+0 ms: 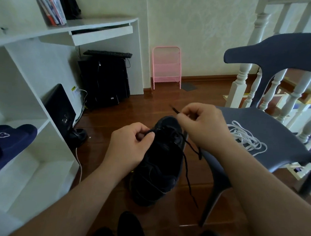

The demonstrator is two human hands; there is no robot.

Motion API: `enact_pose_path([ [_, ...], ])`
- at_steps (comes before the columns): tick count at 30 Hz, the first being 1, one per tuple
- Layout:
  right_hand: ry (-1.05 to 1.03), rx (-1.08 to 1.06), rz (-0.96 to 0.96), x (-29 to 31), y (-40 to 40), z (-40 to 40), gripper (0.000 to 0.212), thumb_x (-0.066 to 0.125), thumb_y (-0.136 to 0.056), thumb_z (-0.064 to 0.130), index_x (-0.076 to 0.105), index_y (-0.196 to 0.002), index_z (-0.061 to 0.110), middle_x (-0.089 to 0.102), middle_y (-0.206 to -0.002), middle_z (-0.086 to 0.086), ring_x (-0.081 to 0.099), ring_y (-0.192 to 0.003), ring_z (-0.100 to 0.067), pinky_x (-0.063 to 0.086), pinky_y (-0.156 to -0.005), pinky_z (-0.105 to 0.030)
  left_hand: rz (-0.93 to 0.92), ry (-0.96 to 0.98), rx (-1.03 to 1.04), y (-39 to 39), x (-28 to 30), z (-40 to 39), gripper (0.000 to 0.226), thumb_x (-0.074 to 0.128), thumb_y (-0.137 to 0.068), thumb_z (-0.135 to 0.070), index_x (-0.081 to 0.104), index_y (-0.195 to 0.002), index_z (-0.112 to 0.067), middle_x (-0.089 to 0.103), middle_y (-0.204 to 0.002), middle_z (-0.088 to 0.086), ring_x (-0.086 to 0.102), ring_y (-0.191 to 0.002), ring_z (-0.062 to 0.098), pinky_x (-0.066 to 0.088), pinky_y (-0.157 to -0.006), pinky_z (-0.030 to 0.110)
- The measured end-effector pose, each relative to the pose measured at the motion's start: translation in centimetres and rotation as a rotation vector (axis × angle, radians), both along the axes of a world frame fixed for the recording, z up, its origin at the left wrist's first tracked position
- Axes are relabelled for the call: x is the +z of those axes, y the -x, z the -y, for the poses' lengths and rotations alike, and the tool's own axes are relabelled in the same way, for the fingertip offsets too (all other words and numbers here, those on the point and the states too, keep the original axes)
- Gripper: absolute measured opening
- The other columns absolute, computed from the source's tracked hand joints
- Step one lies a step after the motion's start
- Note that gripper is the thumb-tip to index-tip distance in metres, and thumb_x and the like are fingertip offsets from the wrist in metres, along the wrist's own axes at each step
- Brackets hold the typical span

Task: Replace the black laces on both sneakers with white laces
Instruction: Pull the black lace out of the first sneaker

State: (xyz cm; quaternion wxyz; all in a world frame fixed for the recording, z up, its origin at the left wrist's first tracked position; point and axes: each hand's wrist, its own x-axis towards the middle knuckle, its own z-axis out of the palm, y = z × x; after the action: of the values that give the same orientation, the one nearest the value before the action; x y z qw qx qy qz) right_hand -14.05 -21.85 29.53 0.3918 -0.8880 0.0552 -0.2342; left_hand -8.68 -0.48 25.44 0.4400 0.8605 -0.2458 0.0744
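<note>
1. The black sneaker (158,162) is held over the floor, toe pointing away
2. Left hand (130,145) pinches lace at the eyelets
3. Right hand (204,127), nearer the tip, pinches the black lace (186,166) end, aimed up-left
4. White laces (246,136) wait on the chair (279,138)

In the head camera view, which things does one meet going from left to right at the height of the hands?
Navy slipper → left hand → black sneaker → right hand → white laces on the chair seat.
</note>
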Motion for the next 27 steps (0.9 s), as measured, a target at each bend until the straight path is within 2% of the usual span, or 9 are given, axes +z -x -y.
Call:
enact_pose_path([
  [4,0.271,-0.025,-0.026,-1.5,-1.0,-0.6,0.018,0.062,-0.099,0.039,0.076,-0.110,0.038,0.073,-0.093,0.019,0.068,-0.096,-0.019,0.054,-0.093,-0.046,-0.003,-0.049,-0.038,0.5,-0.3,0.4,0.015,0.070,-0.100,-0.034,0.071,-0.085,-0.031,0.067,-0.072,-0.009,0.065,-0.072,0.008,0.051,-0.059,0.023],
  [6,0.250,0.112,-0.028,-1.6,-1.1,-0.7,0.046,0.058,-0.102,0.020,0.058,-0.143,0.041,0.071,-0.117,0.023,0.067,-0.100,-0.013,0.052,-0.095,-0.032,-0.013,-0.019,-0.047,0.8,-0.2,0.5,0.014,0.070,-0.100,-0.034,0.071,-0.086,-0.031,0.068,-0.075,-0.014,0.065,-0.072,0.006,0.047,-0.057,0.017],
  [8,0.205,0.221,-0.035,-1.4,-0.5,-0.9,0.073,0.053,-0.101,0.005,0.032,-0.159,0.043,0.063,-0.132,0.027,0.062,-0.093,-0.002,0.046,-0.087,-0.013,-0.012,0.024,-0.049,0.9,-0.1,0.6,0.012,0.070,-0.099,-0.035,0.071,-0.087,-0.033,0.068,-0.080,-0.020,0.065,-0.074,0.002,0.046,-0.059,0.012],
  [10,0.215,0.181,0.048,-1.1,0.1,-0.6,0.065,0.055,-0.097,0.002,0.050,-0.149,0.041,0.068,-0.119,0.025,0.057,-0.089,0.007,0.043,-0.080,-0.007,0.007,0.080,-0.037,0.9,0.0,0.6,0.009,0.070,-0.100,-0.034,0.072,-0.091,-0.034,0.068,-0.083,-0.020,0.066,-0.078,0.002,0.048,-0.063,0.012],
  [12,0.266,0.144,0.133,-0.9,0.5,0.1,0.039,0.062,-0.088,0.002,0.076,-0.108,0.032,0.066,-0.093,0.023,0.057,-0.083,0.007,0.040,-0.073,-0.007,0.045,0.144,-0.018,0.7,0.1,0.4,0.007,0.069,-0.101,-0.034,0.072,-0.094,-0.034,0.069,-0.083,-0.016,0.068,-0.081,0.004,0.052,-0.066,0.016],
  [14,0.316,0.160,0.127,-0.6,1.0,0.6,0.030,0.065,-0.080,0.002,0.074,-0.081,0.030,0.061,-0.083,0.021,0.056,-0.082,0.003,0.036,-0.071,-0.007,0.090,0.204,0.016,0.5,0.2,0.2,0.008,0.068,-0.101,-0.034,0.070,-0.094,-0.037,0.069,-0.084,-0.014,0.068,-0.083,0.006,0.054,-0.068,0.019],
  [21,0.229,0.138,0.004,-0.9,1.8,0.3,0.018,0.061,-0.102,0.024,0.070,-0.115,0.032,0.060,-0.099,0.021,0.056,-0.096,0.002,0.041,-0.074,-0.011,0.229,0.287,0.045,0.2,0.5,-0.4,0.006,0.064,-0.104,-0.029,0.064,-0.105,-0.035,0.067,-0.099,-0.014,0.066,-0.097,0.007,0.053,-0.079,0.016],
  [24,0.070,0.240,0.017,-0.6,1.8,0.0,0.042,0.058,-0.102,0.012,0.067,-0.126,0.046,0.055,-0.107,0.016,0.055,-0.103,-0.002,0.042,-0.084,-0.009,0.309,0.290,0.053,0.2,0.3,-0.2,0.003,0.058,-0.107,-0.028,0.059,-0.108,-0.030,0.062,-0.100,-0.014,0.062,-0.096,0.006,0.048,-0.078,0.012],
  [27,0.033,0.319,0.008,-0.6,1.8,-0.3,0.056,0.055,-0.097,-0.003,0.073,-0.111,0.048,0.049,-0.112,0.012,0.052,-0.108,-0.004,0.043,-0.088,-0.011,0.366,0.273,0.050,0.2,-0.1,-0.2,0.003,0.053,-0.106,-0.030,0.053,-0.109,-0.031,0.058,-0.098,-0.013,0.060,-0.089,0.009,0.046,-0.073,0.011],
])
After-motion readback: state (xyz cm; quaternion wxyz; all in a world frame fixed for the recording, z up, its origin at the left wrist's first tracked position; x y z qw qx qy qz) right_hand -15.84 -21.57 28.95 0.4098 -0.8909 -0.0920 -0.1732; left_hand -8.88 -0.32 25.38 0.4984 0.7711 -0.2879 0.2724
